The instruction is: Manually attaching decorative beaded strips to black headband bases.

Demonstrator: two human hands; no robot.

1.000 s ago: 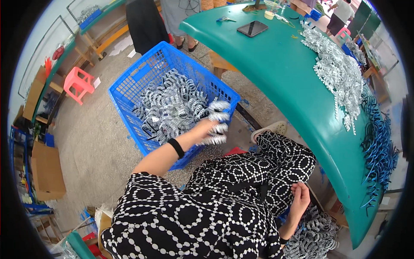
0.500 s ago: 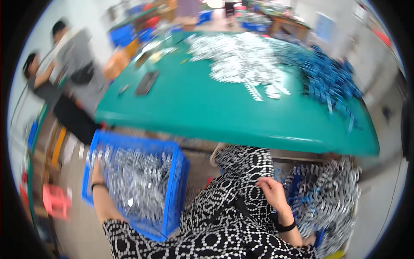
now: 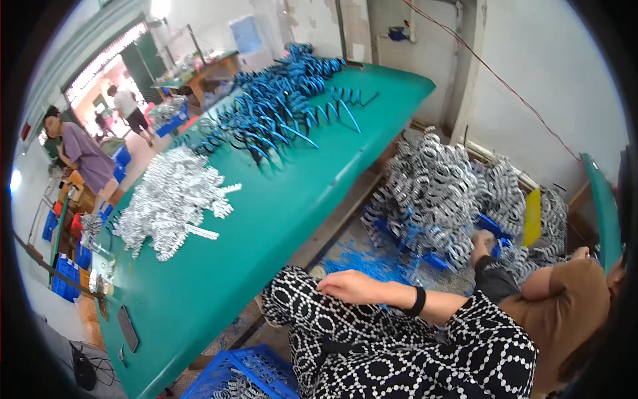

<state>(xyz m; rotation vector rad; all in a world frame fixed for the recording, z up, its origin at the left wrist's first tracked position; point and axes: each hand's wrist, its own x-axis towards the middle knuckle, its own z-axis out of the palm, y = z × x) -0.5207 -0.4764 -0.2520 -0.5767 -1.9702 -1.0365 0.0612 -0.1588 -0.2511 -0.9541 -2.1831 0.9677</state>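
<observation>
My right hand (image 3: pixel 352 287) lies over my patterned clothing at the knee, its fingers curled together, with no object visible in them. My left hand is out of view. By my legs at the lower edge stands a blue plastic crate (image 3: pixel 256 372) with silvery coiled strips (image 3: pixel 236 386) inside, partly cut off by the picture's rim. On the green-topped table (image 3: pixel 266 219) ahead lie a heap of white-silver coiled strips (image 3: pixel 174 199) and, farther back, a heap of blue and black coils (image 3: pixel 286 93).
Big piles of silvery coils (image 3: pixel 432 193) stand on the floor at the right, with blue scraps (image 3: pixel 365 263) beside them. A person in brown (image 3: pixel 571 299) crouches close on my right. A dark phone-like slab (image 3: pixel 127 329) lies on the table. Another person (image 3: pixel 90 156) stands far left.
The view has swung right, bringing the floor piles and the crouching person into sight. My left hand, earlier at the crate, has left view. The crate now shows only at the lower edge.
</observation>
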